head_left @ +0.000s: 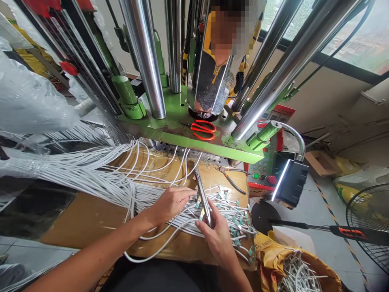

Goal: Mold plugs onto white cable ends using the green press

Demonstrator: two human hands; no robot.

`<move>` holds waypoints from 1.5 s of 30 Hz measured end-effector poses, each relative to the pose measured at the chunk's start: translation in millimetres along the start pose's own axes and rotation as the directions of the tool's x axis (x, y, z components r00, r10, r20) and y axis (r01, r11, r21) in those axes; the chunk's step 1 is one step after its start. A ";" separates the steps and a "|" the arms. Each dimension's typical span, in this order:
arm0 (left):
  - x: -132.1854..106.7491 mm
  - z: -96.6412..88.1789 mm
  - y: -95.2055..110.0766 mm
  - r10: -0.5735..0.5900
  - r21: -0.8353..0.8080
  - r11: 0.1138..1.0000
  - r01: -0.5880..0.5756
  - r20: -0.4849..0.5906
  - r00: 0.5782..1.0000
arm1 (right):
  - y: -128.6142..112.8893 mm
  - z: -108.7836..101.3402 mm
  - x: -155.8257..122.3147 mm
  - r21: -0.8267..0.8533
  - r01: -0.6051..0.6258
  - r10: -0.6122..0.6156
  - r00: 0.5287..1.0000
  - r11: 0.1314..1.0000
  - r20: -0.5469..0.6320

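Observation:
My right hand [219,235] grips a narrow metal bar [204,198], thumb on the near side and fingers behind it. The bar is tilted, its far end pointing toward the press. My left hand [172,205] has its fingers pressed together at the bar's left side, pinching a cable end with a small teal tip [195,197]. The fingers partly hide this end. Small metal connectors [202,213] show along the bar's left edge. Under both hands lie many white cables [164,195], and their teal-tipped ends [235,219] spread to the right of the bar.
Ahead stands a green press plate [170,132] with steel columns [146,61]; red-handled scissors [203,129] lie on it. Pliers [231,178] rest on the cardboard [91,219]. At right are a lamp [290,182], a sack of white scraps [299,271] and a fan [370,223]. A person [212,81] is behind the press.

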State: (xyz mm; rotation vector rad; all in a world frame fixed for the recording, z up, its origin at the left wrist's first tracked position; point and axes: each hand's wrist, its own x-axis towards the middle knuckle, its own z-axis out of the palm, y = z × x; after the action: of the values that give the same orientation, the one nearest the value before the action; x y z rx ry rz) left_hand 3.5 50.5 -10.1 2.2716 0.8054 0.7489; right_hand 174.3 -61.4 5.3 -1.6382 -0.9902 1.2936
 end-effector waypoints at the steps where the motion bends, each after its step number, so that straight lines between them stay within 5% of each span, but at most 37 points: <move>1: -0.2 0.0 -0.2 0.014 0.008 1.000 -0.014 -0.010 1.000 | -0.2 -0.2 0.1 -0.002 0.001 -0.001 1.000 1.000 -0.001; 10: -0.4 4.9 -6.4 0.009 -0.005 1.000 -0.009 -0.043 0.999 | 0.8 -0.7 0.4 -0.023 0.041 -0.040 0.999 0.999 0.022; 16: 14.7 -5.9 12.0 -0.237 -0.162 0.960 0.227 -0.045 0.971 | -5.0 -10.9 -0.5 0.019 0.028 -0.029 0.999 0.999 0.042; 21: 16.0 -28.5 25.1 -0.385 -0.582 0.697 0.419 0.189 0.903 | -1.5 -31.8 -1.9 0.019 0.008 -0.009 0.999 1.000 0.033; 26: 21.0 -34.7 20.6 -0.467 -0.802 0.395 0.447 0.243 0.850 | 4.9 -35.5 -0.4 0.113 -0.049 0.043 0.997 0.992 0.060; 28: 26.0 -34.8 18.9 -0.461 -0.733 0.487 0.475 0.246 0.853 | 4.1 -34.7 -0.2 0.130 -0.063 0.055 0.996 0.989 0.066; 30: 30.5 -32.6 16.6 -0.417 -0.543 0.708 0.451 0.193 0.888 | 2.8 -34.5 -0.2 0.143 -0.071 0.060 0.995 0.987 0.080; 33: 34.1 -23.5 9.6 -0.259 -0.212 0.940 0.266 0.058 0.964 | 2.7 -35.1 -0.1 0.161 -0.075 0.061 0.994 0.984 0.088; 37: 34.3 -9.4 -1.2 -0.066 -0.004 0.998 0.066 -0.027 0.997 | 4.2 -35.4 -0.4 0.184 -0.071 0.056 0.995 0.980 0.086; 45: 32.0 3.3 -6.3 0.089 0.118 0.990 -0.077 -0.100 0.991 | 3.6 -32.5 0.0 0.117 -0.036 0.029 0.998 0.992 0.057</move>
State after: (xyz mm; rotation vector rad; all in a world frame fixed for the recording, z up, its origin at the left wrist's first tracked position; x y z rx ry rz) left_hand 24.4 75.5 -7.1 2.3968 0.8251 0.8877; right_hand 206.5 -66.7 6.9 -1.5416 -0.9050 1.3991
